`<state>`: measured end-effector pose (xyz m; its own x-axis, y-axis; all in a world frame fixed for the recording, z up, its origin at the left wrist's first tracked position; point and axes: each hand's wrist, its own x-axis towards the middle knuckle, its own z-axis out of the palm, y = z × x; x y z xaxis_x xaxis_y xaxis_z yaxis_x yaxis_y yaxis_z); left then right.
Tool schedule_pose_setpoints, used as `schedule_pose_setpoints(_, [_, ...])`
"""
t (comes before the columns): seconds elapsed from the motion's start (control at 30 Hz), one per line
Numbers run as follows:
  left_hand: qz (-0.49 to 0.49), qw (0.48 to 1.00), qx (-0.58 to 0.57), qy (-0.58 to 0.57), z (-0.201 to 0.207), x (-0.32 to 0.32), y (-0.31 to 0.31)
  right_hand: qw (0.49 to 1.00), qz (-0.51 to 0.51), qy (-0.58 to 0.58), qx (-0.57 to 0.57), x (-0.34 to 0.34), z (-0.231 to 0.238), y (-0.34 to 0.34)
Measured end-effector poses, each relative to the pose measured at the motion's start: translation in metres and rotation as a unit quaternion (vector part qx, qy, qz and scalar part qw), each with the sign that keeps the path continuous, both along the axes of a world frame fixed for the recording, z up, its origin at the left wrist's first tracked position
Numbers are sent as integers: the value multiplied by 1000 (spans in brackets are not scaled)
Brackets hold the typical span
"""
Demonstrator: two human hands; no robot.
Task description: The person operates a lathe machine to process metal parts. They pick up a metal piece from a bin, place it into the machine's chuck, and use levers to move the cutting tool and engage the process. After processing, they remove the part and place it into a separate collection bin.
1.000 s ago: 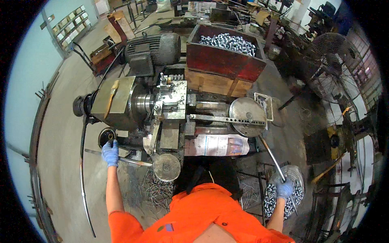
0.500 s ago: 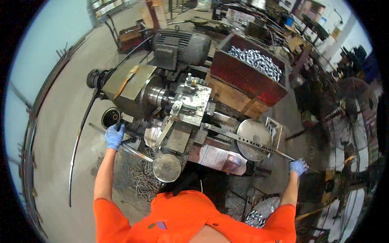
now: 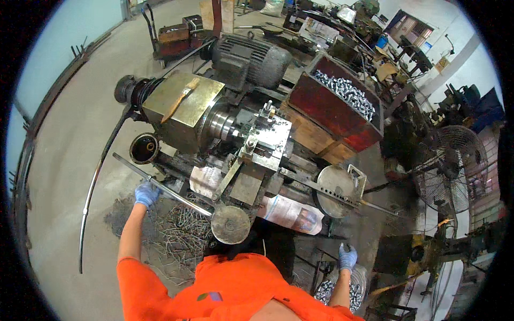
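Right grip [image 3: 347,257] has left the metal rod [image 3: 380,207].

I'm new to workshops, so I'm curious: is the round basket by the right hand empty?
Not empty: shiny metal pieces show inside the basket. How full, I cannot tell: the right hand and forearm hide part.

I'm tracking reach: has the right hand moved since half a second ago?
Yes: the right hand has left the metal rod, moving leftward and closer to the mesh basket.
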<state>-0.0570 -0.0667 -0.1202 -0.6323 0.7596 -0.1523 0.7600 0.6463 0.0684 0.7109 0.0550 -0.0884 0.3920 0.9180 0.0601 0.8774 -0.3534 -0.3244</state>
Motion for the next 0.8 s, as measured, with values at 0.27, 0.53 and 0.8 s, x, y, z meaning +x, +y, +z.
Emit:
schedule_pose_setpoints(0.27, [76,995,-44,-39,-87,31,30,999,45,25,7,-17,3,0])
schedule_pose_setpoints(0.53, [-163,985,-45,39,-69,6,25,932,343,85,82,-199,152,30])
schedule_pose_setpoints(0.8, [-25,995,2,-101,25,1,-4,694,703,-111,110,-454,198,40])
